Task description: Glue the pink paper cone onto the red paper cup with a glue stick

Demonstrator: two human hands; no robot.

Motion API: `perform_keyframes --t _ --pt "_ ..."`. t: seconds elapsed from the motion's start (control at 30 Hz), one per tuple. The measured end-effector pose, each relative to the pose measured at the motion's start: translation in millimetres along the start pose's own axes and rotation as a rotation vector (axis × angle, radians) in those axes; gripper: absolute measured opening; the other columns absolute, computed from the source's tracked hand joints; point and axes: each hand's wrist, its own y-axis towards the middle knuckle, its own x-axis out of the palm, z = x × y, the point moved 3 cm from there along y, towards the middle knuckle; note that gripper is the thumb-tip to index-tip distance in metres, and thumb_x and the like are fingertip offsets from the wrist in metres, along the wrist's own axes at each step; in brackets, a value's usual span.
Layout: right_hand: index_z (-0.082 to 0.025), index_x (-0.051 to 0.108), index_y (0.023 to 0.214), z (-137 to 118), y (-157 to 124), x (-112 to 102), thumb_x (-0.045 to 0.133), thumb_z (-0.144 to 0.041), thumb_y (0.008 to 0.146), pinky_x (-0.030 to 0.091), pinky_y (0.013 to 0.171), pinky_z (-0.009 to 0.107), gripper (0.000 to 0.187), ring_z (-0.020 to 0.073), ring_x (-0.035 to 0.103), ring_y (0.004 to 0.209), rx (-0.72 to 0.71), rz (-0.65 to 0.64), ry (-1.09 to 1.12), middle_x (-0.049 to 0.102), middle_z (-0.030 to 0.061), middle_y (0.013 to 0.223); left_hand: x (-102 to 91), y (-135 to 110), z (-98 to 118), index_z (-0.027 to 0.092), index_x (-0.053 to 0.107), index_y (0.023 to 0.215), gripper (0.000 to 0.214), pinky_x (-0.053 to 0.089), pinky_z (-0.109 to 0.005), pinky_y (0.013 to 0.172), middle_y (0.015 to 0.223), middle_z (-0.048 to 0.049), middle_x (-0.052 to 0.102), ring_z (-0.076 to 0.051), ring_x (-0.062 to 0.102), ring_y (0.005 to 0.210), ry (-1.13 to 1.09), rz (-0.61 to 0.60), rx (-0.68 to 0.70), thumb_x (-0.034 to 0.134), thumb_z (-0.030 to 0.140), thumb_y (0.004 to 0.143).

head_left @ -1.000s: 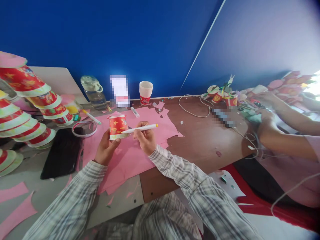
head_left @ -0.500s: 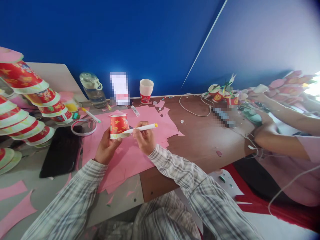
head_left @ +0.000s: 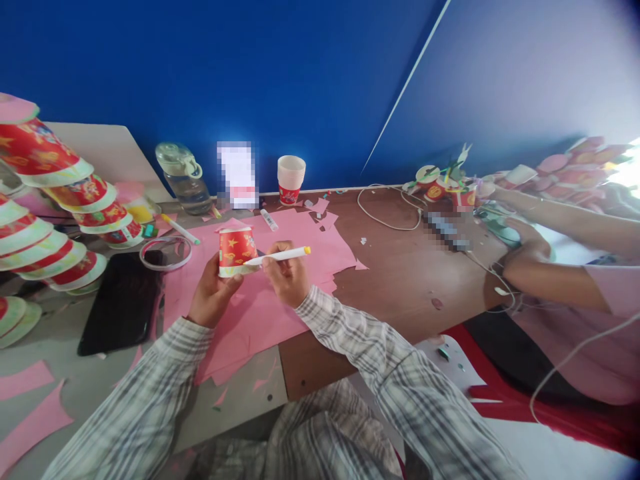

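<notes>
My left hand (head_left: pixel 214 295) grips an upside-down red paper cup (head_left: pixel 236 249) with yellow stars, held above the pink paper sheets (head_left: pixel 280 303). My right hand (head_left: pixel 287 276) pinches a white marker with a yellow end (head_left: pixel 280 256), its tip resting against the cup's side. Both hands hover over the middle of the brown table (head_left: pixel 410 280).
Stacks of red paper cups (head_left: pixel 55 220) stand at the left beside a black phone (head_left: pixel 120 303), a tape ring (head_left: pixel 165 253) and a water bottle (head_left: pixel 184 177). A lone cup (head_left: pixel 291 179) stands by the blue wall. Another person's arms (head_left: pixel 555 267) work at the right among cables and decorated cups.
The cup and marker have shifted slightly up and left in view, still held together. The other person's arms at the right have moved a little.
</notes>
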Motion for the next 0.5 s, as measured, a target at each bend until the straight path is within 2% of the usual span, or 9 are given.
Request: perform_keyframes --t 0.27,0.5 --pt "-0.019 0.049 0.086 0.8 0.2 -1.3 0.048 -0.032 0.083 0.038 0.053 0.025 0.014 0.0111 0.044 0.058 -0.06 0.005 -0.084 0.051 0.0017 0.075 0.6 -0.7 -4.8 0.012 0.036 0.121 0.062 0.034 -0.043 0.088 0.112 -0.0118 0.051 -0.024 0.048 0.1 -0.003 -0.012 -0.01 0.056 0.037 0.067" --pt "-0.017 0.048 0.088 0.9 4.6 -2.9 0.046 -0.033 0.084 0.04 0.056 0.025 0.016 0.0125 0.047 0.059 -0.055 0.005 -0.039 0.051 0.0006 0.066 2.2 -1.4 -6.0 0.012 0.034 0.122 0.065 0.033 -0.042 0.089 0.115 -0.013 0.049 -0.023 0.047 0.102 -0.072 -0.027 -0.032 0.057 0.037 0.066"
